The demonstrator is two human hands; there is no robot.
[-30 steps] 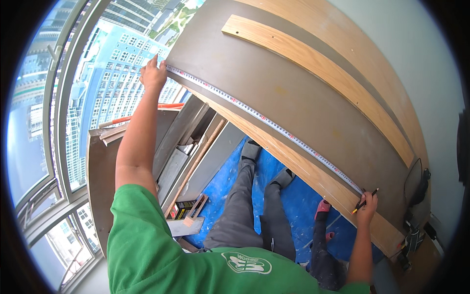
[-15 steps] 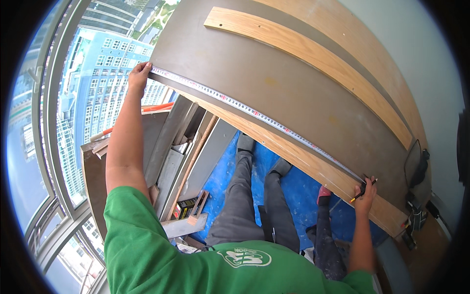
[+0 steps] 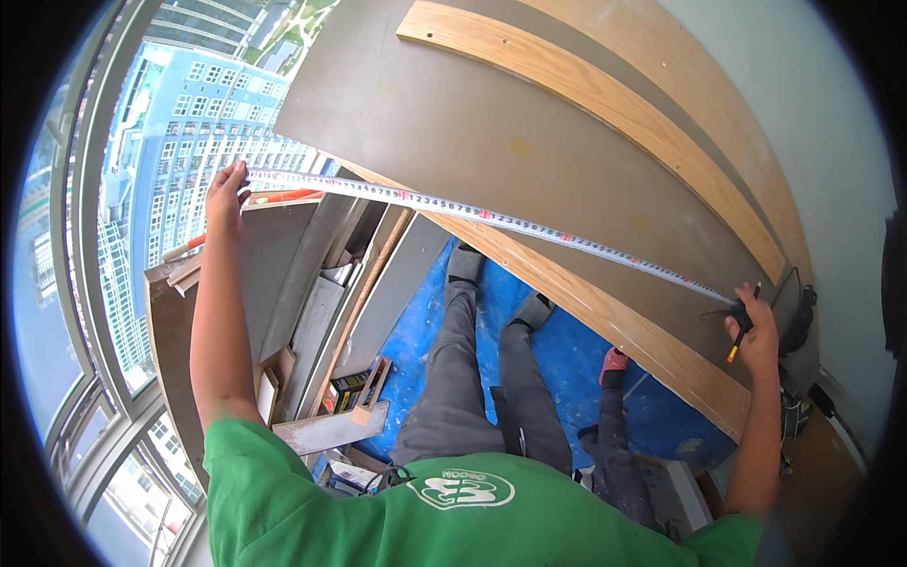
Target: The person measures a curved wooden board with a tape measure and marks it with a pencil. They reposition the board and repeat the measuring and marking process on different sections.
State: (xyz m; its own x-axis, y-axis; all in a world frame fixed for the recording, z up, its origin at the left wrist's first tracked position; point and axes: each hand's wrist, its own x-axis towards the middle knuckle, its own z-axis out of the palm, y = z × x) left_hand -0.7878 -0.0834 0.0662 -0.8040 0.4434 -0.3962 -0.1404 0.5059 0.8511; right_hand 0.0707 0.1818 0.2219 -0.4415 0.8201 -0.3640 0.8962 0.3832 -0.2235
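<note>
Tape measure (image 3: pixel 444 205) partly over brown board (image 3: pixel 453 104), above blue floor (image 3: pixel 574 364), near window (image 3: pixel 137 406)

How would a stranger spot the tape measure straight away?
Look for the big brown board across the upper middle. Stretched slantwise between the left hand and the right hand, which also grips a pencil, is the tape measure. Unlike the wooden strip on the board, it's thin, white and covered in small marks.

Green T-shirt (image 3: pixel 321 506), white emblem (image 3: pixel 463 489), dark grey trousers (image 3: pixel 452 397), grey footwear (image 3: pixel 465 264)
</note>
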